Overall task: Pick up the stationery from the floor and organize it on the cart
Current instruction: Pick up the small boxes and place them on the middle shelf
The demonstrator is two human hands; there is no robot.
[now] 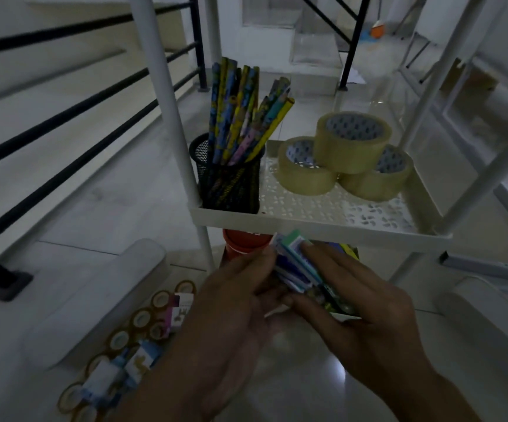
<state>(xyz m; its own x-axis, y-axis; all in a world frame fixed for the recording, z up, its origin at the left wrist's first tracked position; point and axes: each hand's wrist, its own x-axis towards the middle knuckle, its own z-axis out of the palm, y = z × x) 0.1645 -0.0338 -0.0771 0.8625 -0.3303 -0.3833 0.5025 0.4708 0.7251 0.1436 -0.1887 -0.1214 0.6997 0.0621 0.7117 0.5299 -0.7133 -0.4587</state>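
White perforated plastic cart shelf [307,229]: three tan packing-tape rolls [351,141] stacked back right, black mesh cup [231,184] of patterned pencils in the left corner. Left hand [231,303] and right hand [365,306] pinch a fanned stack of small flat packets [295,263] just below the rim, likely squaring it; the rim blocks a straight lift. Small tape rolls [137,324] lie on the floor, left.

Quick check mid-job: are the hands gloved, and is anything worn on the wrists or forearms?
No gloves: the left hand and right hand are bare. No sleeve, watch, ring or band is visible up to the frame edge, though the light is dim.
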